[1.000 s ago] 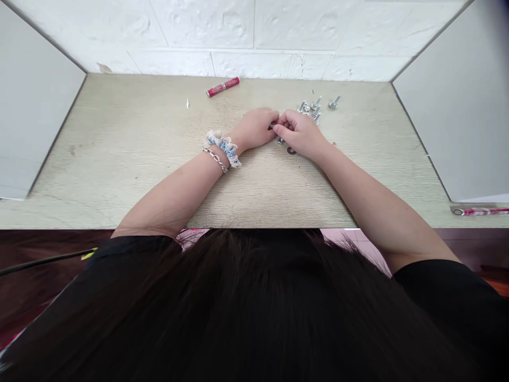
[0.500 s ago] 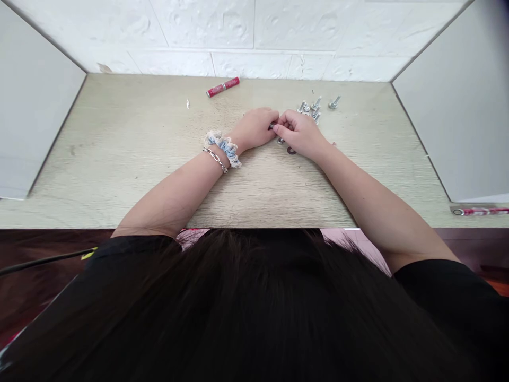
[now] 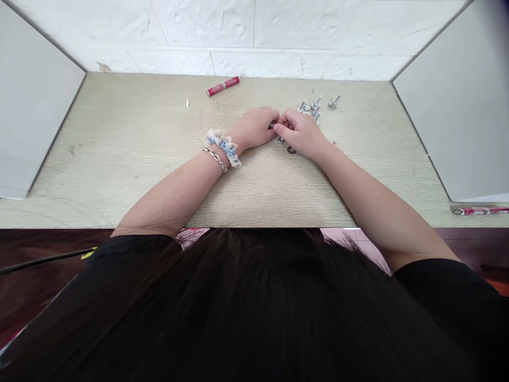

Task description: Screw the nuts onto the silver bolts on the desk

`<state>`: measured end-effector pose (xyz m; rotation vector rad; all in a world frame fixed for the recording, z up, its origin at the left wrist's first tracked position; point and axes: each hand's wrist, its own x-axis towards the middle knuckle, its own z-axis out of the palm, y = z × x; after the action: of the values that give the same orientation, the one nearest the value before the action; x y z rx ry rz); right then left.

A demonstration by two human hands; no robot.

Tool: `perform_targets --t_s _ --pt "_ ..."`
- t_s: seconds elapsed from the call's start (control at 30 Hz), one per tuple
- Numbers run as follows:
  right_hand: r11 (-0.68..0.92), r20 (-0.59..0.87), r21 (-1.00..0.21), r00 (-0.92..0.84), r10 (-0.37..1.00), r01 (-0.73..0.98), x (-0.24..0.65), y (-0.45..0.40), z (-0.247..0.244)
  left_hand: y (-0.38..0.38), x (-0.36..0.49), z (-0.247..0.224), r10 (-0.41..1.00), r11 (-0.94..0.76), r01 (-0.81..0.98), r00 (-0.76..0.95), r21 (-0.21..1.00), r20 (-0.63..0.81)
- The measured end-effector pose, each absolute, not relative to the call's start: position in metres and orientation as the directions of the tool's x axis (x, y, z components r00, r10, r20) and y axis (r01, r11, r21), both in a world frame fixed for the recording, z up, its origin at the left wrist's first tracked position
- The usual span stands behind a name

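Observation:
My left hand [image 3: 257,126] and my right hand [image 3: 301,131] meet above the table, fingertips close together. Both are closed in a pinch around a small metal fastener [image 3: 272,126], mostly covered by the fingers; its exact kind cannot be made out. Just under the right fingers lies a small shiny metal piece [image 3: 280,140], partly hidden. A dark flat washer [image 3: 291,150] rests on the tabletop below my right hand. Beyond that hand several silver bolts [image 3: 316,103] stand in a cluster, partly covered by it, and a single bolt [image 3: 334,102] sits apart to their right.
A red tube [image 3: 222,86] lies near the back wall [image 3: 238,32], and a white scrap [image 3: 187,102] to its left. Grey panels [image 3: 35,101] border the wooden table [image 3: 131,132] on both sides. Another red tube-like object [image 3: 481,211] lies at the right front edge.

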<state>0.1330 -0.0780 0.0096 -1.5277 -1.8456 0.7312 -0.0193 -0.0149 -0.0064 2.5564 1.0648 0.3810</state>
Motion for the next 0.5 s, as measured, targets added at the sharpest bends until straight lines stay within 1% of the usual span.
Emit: perform_targets --t_s 0.17,0.33,0.5 --pt "0.172 0.116 -0.772 -0.130 0.985 0.612 0.1326 -0.0780 0.0095 -0.0202 -0.0189 0.0001 0.745 -0.649 0.674 0.658 0.352 0.112" --pt "0.208 0.159 -0.765 -0.134 0.978 0.609 0.1338 -0.0760 0.0060 -0.0194 -0.0183 -0.0015 0.743 -0.648 0.666 0.658 0.370 0.117" --pt "0.230 0.179 -0.762 -0.144 0.973 0.605 0.1356 -0.0742 0.0030 -0.0222 -0.0180 0.0009 0.724 -0.686 0.676 0.671 0.268 0.161"
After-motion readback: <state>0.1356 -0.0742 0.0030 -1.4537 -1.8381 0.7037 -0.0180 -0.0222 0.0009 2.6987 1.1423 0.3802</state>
